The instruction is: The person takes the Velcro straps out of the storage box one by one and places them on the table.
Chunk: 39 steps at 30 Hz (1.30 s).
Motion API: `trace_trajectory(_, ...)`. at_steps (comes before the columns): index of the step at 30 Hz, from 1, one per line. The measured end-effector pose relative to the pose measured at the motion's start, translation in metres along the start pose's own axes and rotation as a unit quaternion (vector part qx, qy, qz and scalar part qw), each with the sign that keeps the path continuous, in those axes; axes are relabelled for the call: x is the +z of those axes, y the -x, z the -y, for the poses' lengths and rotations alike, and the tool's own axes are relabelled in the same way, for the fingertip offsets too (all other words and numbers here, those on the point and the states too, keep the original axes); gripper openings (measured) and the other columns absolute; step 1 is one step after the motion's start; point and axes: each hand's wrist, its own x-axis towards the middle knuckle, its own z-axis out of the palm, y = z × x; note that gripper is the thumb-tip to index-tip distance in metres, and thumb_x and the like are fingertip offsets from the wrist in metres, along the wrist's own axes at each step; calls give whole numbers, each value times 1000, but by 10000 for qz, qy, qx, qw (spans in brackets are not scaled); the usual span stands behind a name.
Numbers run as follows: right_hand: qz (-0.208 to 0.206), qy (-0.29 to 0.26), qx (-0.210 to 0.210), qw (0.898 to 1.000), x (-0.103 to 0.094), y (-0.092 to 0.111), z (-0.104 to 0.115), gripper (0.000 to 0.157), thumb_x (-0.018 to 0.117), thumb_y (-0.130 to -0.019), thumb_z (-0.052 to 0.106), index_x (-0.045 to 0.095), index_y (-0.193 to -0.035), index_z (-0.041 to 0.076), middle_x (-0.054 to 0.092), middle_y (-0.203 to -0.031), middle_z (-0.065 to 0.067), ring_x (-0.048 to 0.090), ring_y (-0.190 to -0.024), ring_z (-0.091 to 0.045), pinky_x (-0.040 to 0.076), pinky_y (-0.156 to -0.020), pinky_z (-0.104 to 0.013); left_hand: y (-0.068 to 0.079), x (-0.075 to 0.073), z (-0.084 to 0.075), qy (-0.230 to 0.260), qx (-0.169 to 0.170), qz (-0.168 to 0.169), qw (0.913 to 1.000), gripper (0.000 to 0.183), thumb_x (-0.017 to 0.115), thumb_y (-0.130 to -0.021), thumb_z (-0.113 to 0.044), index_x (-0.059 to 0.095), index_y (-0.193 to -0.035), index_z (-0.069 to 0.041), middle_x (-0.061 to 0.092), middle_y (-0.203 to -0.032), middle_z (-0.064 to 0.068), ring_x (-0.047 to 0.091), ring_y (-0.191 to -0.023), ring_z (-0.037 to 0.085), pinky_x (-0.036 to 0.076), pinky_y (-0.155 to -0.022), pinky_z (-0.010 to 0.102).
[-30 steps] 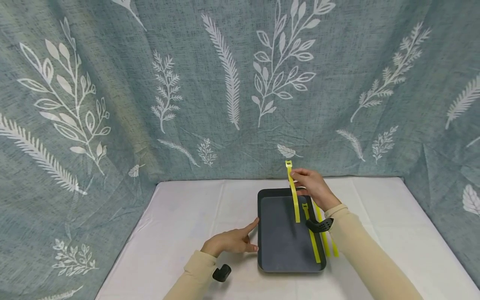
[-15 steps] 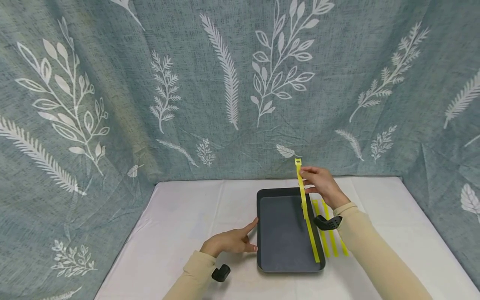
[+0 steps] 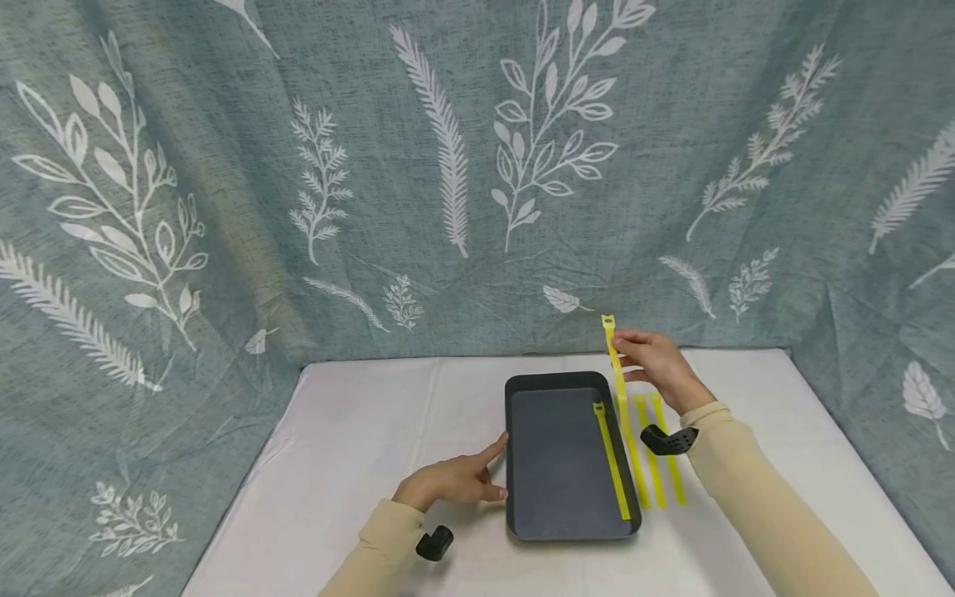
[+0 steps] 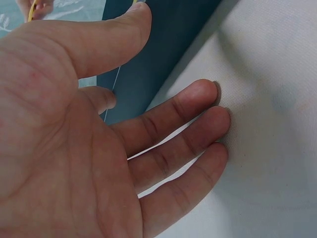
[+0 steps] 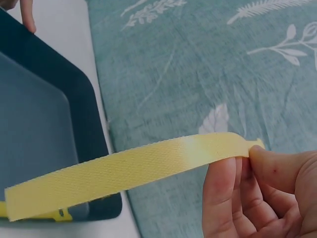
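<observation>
Between thumb and fingers, my right hand pinches a yellow hook-and-loop cable strap near its slotted head. The strap hangs over the right rim of a dark grey tray, and the right wrist view shows its free end reaching over the tray's corner. Inside the tray, along its right side, lies another yellow strap. My left hand is at the tray's left edge, index finger and thumb against it. Its other fingers are loosely extended, their tips at the white cloth.
Several more yellow straps lie roughly parallel on the white-covered table, just right of the tray. Behind the table hangs a blue-green curtain with white leaf prints. Both wrists wear black devices.
My right hand has moved right with the strap, from above the tray's inside to its right rim, uncovering the straps beside it. The left hand and the tray stay put.
</observation>
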Motion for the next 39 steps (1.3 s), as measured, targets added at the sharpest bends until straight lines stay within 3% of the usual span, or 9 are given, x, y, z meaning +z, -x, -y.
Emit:
trace_trajectory(7,-82,182,17,9998,-16,3,-7,60,54,-106,37,41,-155,5,59,-126,-4,57,-96,-11,55,-81,-24,0,0,0,-31,98,5,9999,90,71,-96,-35,13,-165,-29,70,-100,1,62,-89,14,48,-90,43)
trace_trajectory(23,-262,431,196,9985,-56,15,-38,65,52,-106,41,38,-155,2,56,-139,-15,58,-98,-11,56,-83,-26,-1,-2,-1,21,77,11,10000,90,71,-96,-33,13,-165,-28,69,-100,2,61,-88,15,48,-89,44)
trace_trajectory(31,-340,399,499,9974,-69,21,-54,65,53,-106,40,38,-154,-1,65,-113,6,59,-91,-7,56,-81,-26,-2,-3,-1,-45,67,-63,9999,90,71,-95,-34,14,-164,-28,69,-97,1,60,-84,15,48,-85,41)
trace_trajectory(39,-316,508,690,9958,-77,27,-75,65,52,-106,37,37,-153,-6,65,-117,2,58,-93,-7,56,-82,-24,-3,-3,1,49,52,9,10000,90,71,-95,-34,14,-164,-29,67,-96,0,60,-81,15,47,-80,38)
